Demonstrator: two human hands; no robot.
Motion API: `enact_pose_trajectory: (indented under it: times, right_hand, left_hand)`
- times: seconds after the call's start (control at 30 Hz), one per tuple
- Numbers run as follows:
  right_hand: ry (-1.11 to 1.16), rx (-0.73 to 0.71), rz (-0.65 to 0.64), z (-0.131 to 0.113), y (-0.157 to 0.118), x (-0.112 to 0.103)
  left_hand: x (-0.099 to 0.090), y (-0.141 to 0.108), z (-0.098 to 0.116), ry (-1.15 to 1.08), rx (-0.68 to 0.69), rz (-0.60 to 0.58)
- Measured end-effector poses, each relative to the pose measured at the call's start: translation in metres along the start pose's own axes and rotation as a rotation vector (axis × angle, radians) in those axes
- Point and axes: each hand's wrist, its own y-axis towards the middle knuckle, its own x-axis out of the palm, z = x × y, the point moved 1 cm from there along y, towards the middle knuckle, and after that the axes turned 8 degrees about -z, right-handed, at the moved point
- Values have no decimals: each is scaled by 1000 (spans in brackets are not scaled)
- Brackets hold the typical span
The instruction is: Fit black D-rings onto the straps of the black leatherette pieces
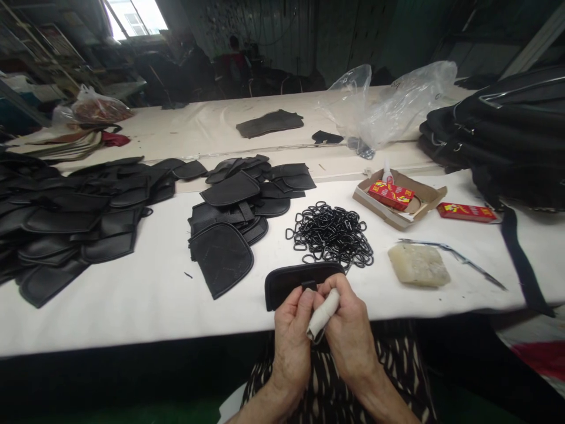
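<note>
Both my hands are together at the table's front edge, over a black leather-like piece [282,284] with a rounded corner and a short strap tab [309,285]. My left hand [292,335] is closed, pinching at the end of the tab. My right hand [353,327] is closed beside it, with a whitish cloth-wrapped roll [323,315] at its fingers; whether this is a handle or a finger wrap I cannot tell. Just beyond lies a heap of black D-rings [333,234]. Any ring between my fingertips is hidden.
Black flap pieces [223,256] lie stacked to the left, with a bigger pile [79,218] farther left. To the right are a yellowish block [418,266], a thin metal tool [468,259], a cardboard tray [430,203] with red boxes, and black bags [507,129]. Clear plastic [397,112] lies behind.
</note>
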Motion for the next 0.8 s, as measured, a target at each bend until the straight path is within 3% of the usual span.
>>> enact_pose_trajectory:
  times: [0.23, 0.33, 0.4, 0.57, 0.67, 0.8]
  right_hand:
    - [-77, -93, 32, -3, -4, -6]
    - [-198, -281, 208, -4, -4, -22]
    - [-239, -294, 271, -3, 0, -32]
    - [122, 38, -36, 3, 10, -35]
    - [259, 65, -46, 4, 9, -30]
    - [212, 32, -48, 7, 7, -29]
  left_hand:
    - [-5, 6, 6, 6, -60, -26]
    - [-5, 5, 10, 25, -92, -40]
    - [-5, 4, 14, 45, -110, -56]
    - [-8, 0, 24, 96, -160, -81]
    - [-11, -1, 28, 84, -221, -91]
    - [-14, -2, 32, 76, -237, -110]
